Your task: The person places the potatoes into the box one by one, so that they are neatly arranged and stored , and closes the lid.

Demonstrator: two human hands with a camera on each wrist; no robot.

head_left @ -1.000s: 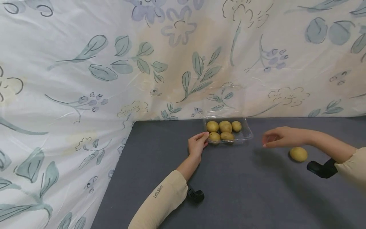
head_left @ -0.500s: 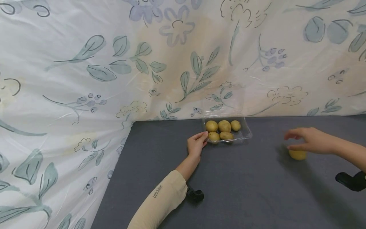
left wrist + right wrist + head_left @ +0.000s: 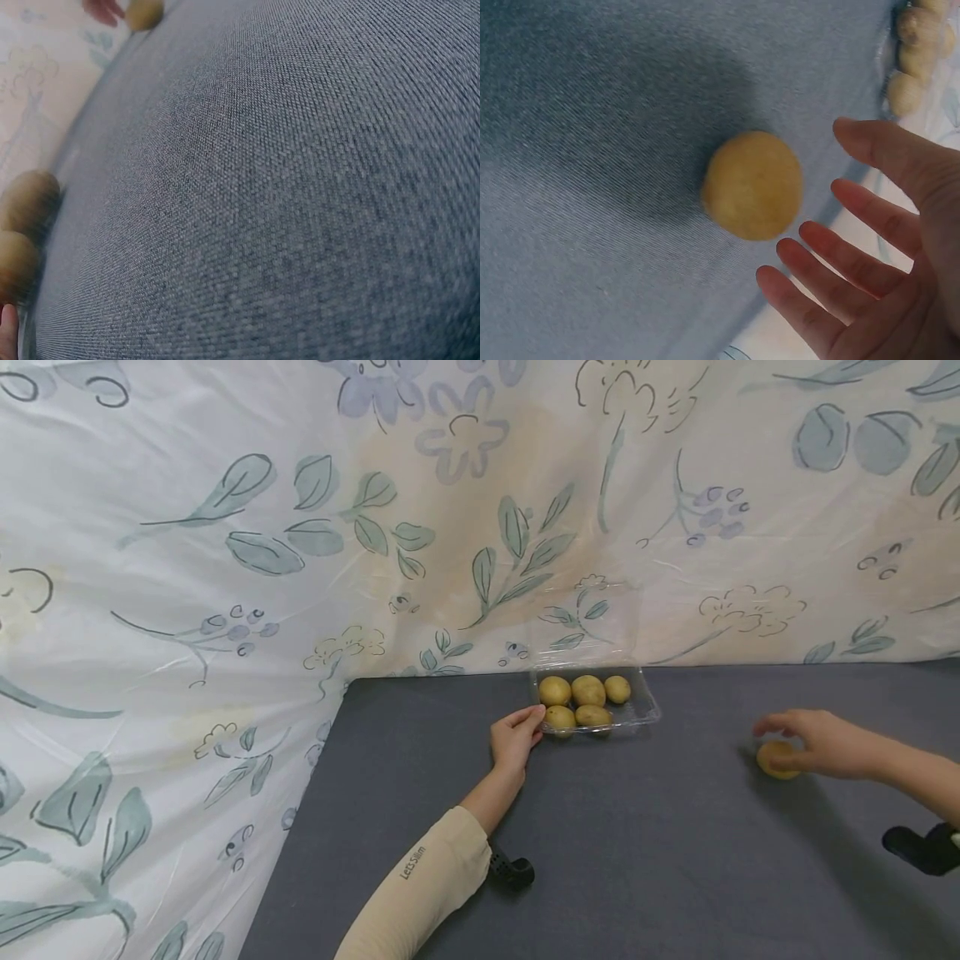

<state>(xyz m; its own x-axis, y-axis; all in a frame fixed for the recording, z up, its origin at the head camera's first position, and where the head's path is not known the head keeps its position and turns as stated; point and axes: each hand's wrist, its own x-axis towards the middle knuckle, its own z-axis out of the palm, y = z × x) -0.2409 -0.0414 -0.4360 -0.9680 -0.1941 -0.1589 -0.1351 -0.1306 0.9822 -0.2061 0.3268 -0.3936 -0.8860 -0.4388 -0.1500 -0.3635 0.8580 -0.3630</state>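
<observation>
A clear plastic clamshell box (image 3: 649, 708) stands at the table's back edge, holding several potatoes (image 3: 588, 691). My left hand (image 3: 516, 740) pinches its near left corner between thumb and fingers. To the right, a single potato (image 3: 769, 762) lies on the table. Over it hovers my right hand (image 3: 832, 745), thumb and fingers spread. In the right wrist view a gap shows between the fingertips and the lone potato (image 3: 754, 186). The left wrist view catches one fingertip (image 3: 8, 326) beside the boxed potatoes (image 3: 28, 201).
The box's transparent lid (image 3: 585, 622) stands raised against the flowered cloth (image 3: 420, 560) behind the table. Dark grey fabric covers the table (image 3: 637, 843). A black wrist device (image 3: 513, 870) hangs below the left sleeve (image 3: 427, 877), another (image 3: 922, 850) below the right wrist.
My right hand has moved right from beside the box to above the lone potato, then lowered a little. My left hand has stayed at the box corner.
</observation>
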